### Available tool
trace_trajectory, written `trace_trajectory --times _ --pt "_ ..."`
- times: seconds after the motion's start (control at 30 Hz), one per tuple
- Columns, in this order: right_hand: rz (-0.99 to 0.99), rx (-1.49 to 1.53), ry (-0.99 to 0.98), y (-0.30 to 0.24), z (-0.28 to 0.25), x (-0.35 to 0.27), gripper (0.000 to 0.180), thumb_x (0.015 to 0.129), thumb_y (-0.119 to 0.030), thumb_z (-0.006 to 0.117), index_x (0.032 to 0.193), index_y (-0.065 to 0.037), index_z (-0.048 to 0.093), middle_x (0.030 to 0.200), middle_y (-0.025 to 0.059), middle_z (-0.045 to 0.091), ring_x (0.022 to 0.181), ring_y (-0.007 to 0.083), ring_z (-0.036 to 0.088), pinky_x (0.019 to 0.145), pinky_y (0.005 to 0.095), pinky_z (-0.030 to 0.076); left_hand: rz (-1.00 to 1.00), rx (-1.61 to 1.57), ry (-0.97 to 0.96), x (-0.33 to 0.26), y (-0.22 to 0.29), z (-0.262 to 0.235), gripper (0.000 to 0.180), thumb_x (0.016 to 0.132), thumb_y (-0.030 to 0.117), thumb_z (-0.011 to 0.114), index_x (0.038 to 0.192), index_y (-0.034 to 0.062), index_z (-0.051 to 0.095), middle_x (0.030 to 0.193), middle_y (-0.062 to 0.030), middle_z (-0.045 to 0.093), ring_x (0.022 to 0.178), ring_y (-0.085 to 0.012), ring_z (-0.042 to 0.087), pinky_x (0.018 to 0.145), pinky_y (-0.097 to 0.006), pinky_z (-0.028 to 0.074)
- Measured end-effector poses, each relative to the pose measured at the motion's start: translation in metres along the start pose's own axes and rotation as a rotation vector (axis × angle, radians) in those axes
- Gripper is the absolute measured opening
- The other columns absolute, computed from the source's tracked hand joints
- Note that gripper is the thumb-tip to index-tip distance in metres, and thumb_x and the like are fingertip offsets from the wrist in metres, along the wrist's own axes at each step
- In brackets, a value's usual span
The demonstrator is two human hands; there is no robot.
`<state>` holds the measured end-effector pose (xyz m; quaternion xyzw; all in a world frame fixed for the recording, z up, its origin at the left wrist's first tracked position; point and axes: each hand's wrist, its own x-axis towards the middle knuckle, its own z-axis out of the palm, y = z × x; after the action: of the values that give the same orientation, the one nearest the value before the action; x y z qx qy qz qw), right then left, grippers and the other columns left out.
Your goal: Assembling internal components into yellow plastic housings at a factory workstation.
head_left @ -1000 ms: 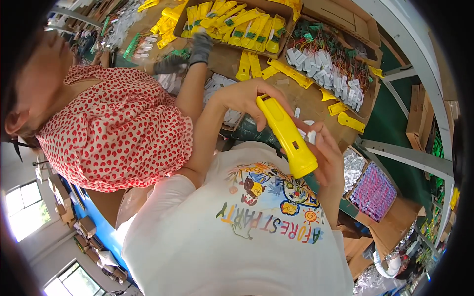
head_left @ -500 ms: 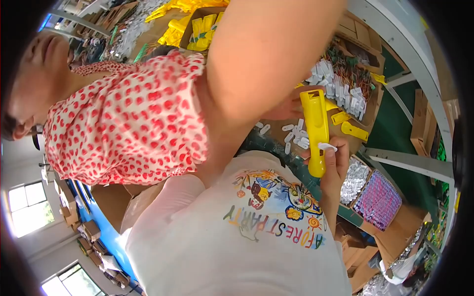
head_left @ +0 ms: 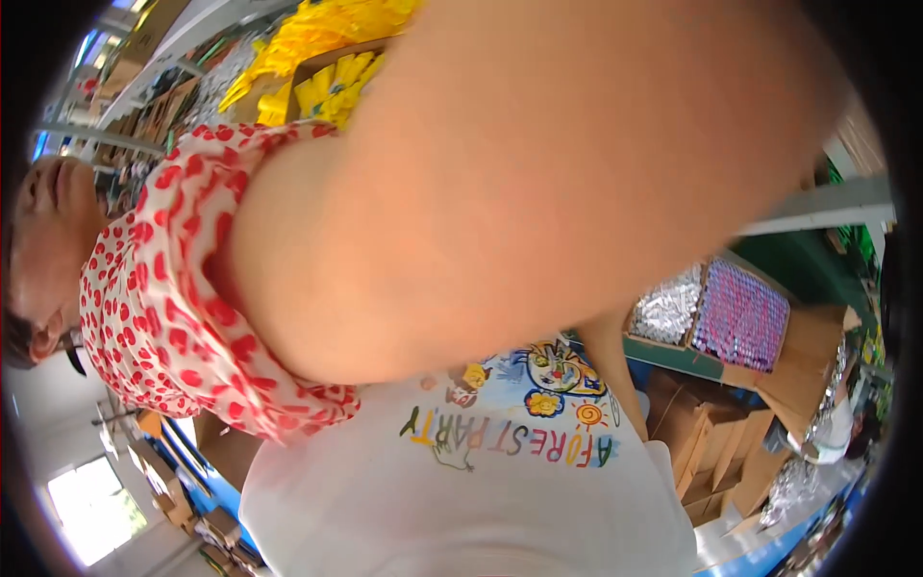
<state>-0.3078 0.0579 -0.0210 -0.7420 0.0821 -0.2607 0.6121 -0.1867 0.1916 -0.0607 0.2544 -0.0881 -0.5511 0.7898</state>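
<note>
A co-worker's bare arm (head_left: pixel 538 192) fills the middle of the head view, very close. It comes out of a white sleeve with red hearts (head_left: pixel 192 279) on the left. Both of my hands are hidden, apparently behind this arm. Only a strip of my right forearm (head_left: pixel 615 361) shows beneath it, beside my printed white T-shirt (head_left: pixel 481 500). The yellow plastic housing and small white piece at my right hand earlier are out of sight, so what either hand holds does not show.
Silvery small parts (head_left: pixel 665 303) and pink-purple parts (head_left: pixel 740 313) fill a divided box at the right. Open cardboard cartons (head_left: pixel 711 452) stand below. Far off lie a yellow heap (head_left: pixel 327 29) and a box of yellow parts (head_left: pixel 336 82). A grey metal frame (head_left: pixel 836 204) crosses the right.
The co-worker's arm has swung right and downward across the view, covering my hands, the yellow housing and the white parts on the table. The view has also shifted a little.
</note>
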Motion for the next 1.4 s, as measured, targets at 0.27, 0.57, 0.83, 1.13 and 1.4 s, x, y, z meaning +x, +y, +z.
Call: trace_trajectory --times 0.27,0.57,0.83,1.13,1.4 --pt "-0.151 -0.255 -0.076 -0.001 0.01 -0.024 0.015 0.079 -0.007 0.066 0.091 -0.005 0.057 0.123 0.0186 0.054 0.1 0.0299 0.061 0.08 0.0302 0.049 0.098 0.212 0.299 -0.012 -0.034 0.038 0.041 0.094 0.035 0.046 0.121 0.0049 0.044 0.111 -0.0081 0.055 0.103 -0.0153 0.054 0.084 -0.032 0.047" --pt "0.294 0.237 0.184 -0.033 -0.013 -0.052 0.009 0.087 -0.006 0.058 0.092 -0.001 0.055 0.09 0.0081 0.065 0.079 0.0095 0.061 0.065 0.0207 0.048 0.135 0.136 0.349 -0.012 -0.055 0.037 0.028 0.091 0.025 0.048 0.113 0.0065 0.047 0.076 -0.0037 0.05 0.073 -0.0123 0.052 0.063 -0.026 0.044" --pt "0.51 0.281 0.037 -0.031 -0.043 -0.049 0.015 0.086 -0.012 0.062 0.092 0.001 0.063 0.078 0.0063 0.065 0.061 0.0102 0.062 0.053 0.019 0.048 0.09 0.245 0.257 -0.007 -0.079 0.075 0.035 0.093 0.027 0.04 0.122 0.0081 0.043 0.091 -0.004 0.052 0.079 -0.0113 0.053 0.067 -0.025 0.045" --pt "0.207 -0.183 -0.044 -0.019 -0.091 -0.052 0.024 0.085 -0.02 0.062 0.073 0.0 0.06 0.06 0.0089 0.06 0.055 0.0144 0.061 0.049 0.0279 0.045 0.088 0.538 0.413 0.023 -0.122 0.082 0.037 0.095 0.044 0.039 0.113 0.0128 0.051 0.083 0.001 0.057 0.065 -0.0114 0.058 0.053 -0.024 0.046" --pt "0.191 -0.163 0.019 -0.003 -0.108 -0.073 0.021 0.087 -0.019 0.058 0.074 -0.002 0.061 0.058 0.0062 0.056 0.052 0.0156 0.054 0.048 0.0297 0.041 0.049 0.559 0.477 0.039 -0.164 0.092 0.045 0.094 0.047 0.038 0.105 0.0053 0.052 0.09 -0.0051 0.055 0.084 -0.0147 0.051 0.077 -0.027 0.041"
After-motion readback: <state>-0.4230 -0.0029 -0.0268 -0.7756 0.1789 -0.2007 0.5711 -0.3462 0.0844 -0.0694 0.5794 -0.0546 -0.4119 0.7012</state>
